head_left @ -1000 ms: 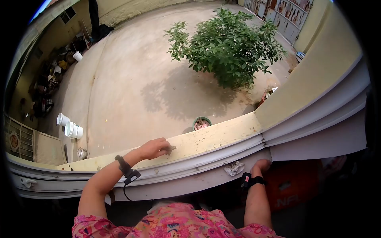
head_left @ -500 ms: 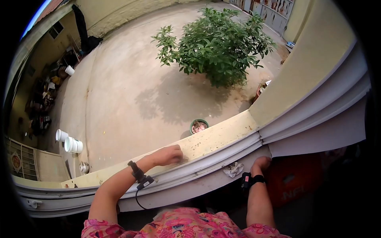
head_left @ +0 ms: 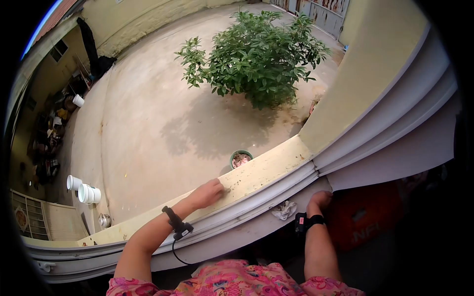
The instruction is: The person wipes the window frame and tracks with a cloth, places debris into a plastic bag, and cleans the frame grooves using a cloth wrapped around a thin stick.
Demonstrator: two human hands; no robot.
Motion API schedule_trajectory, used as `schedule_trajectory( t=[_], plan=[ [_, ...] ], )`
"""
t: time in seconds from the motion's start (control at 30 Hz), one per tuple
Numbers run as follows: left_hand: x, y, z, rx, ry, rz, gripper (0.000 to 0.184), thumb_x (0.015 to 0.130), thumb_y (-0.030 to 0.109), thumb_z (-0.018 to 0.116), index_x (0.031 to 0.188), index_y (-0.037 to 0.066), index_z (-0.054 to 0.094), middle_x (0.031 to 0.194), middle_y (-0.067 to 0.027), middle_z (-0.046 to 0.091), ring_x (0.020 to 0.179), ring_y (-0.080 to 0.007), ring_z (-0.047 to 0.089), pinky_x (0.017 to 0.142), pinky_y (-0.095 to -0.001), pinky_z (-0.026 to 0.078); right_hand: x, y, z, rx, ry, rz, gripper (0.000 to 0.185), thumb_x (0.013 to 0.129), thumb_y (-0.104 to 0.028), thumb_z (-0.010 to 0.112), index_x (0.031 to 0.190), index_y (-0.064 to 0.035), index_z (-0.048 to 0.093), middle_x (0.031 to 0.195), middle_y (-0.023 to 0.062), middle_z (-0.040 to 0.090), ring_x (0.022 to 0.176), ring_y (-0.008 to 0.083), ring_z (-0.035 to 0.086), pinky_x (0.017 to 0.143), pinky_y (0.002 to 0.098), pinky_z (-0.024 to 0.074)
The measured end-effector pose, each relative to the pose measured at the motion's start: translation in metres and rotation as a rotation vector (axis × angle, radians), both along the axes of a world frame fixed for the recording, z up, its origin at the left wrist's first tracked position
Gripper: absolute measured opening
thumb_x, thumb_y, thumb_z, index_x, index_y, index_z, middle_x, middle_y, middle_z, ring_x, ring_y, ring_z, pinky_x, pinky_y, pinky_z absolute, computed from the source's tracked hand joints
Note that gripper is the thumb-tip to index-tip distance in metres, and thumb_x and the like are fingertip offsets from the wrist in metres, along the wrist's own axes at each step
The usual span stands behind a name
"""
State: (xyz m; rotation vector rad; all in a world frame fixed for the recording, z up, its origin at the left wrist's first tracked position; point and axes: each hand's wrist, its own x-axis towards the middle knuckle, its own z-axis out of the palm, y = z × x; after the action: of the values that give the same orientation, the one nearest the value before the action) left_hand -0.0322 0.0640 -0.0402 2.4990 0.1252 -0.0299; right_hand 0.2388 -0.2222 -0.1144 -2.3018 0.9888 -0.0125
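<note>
Inwardly curled left hand [head_left: 207, 193], flat speckled sill [head_left: 257, 176]

1. Home with a courtyard [head_left: 133, 123], and I'm at the window sill [head_left: 261, 171].
2. Out there: leafy bush [head_left: 256, 61], white buckets [head_left: 89, 194], rusty gate [head_left: 323, 15].
3. Clutter [head_left: 49, 130] off left, maybe household stuff, pretty dim.

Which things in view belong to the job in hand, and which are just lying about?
In use, apparently:
left hand, curled on cream-painted flat sill
small greyish piece beside it, unclear what
right hand, at pale inner ledge

Lying about, apparently:
crumpled white wad, untouched
white plastic buckets
round green pot
round silvery vessel
</note>
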Motion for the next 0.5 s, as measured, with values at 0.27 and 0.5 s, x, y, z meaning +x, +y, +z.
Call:
schedule_trajectory(
  t=[0.27, 0.5],
  plan=[
    [0.020, -0.011, 0.007, -0.140, 0.038, -0.120, 0.012, 0.074, 0.005, 0.058, 0.085, 0.005, 0.056, 0.087, -0.0125, 0.052, 0.082, -0.0305, 0.052, 0.071, -0.0365, 0.045, -0.002, -0.001, 0.000, -0.034, 0.049, 0.018, 0.058, 0.092, -0.034, 0.017, 0.098, 0.0040, 0.061, 0.100, 0.0259, 0.059, 0.094, 0.0413, 0.057, 0.086, 0.0466, 0.0449],
    [0.040, 0.020, -0.003, 0.156, -0.038, 0.501, 0.009, 0.075, 0.006, 0.055, 0.083, 0.004, 0.055, 0.085, -0.0131, 0.050, 0.081, -0.0318, 0.052, 0.071, -0.0378, 0.044, -0.003, 0.004, 0.022, 0.037, 0.110, 0.016, 0.055, 0.093, -0.033, 0.019, 0.098, 0.0070, 0.057, 0.103, 0.0292, 0.056, 0.097, 0.0425, 0.054, 0.086, 0.0456, 0.0433]
  ],
)
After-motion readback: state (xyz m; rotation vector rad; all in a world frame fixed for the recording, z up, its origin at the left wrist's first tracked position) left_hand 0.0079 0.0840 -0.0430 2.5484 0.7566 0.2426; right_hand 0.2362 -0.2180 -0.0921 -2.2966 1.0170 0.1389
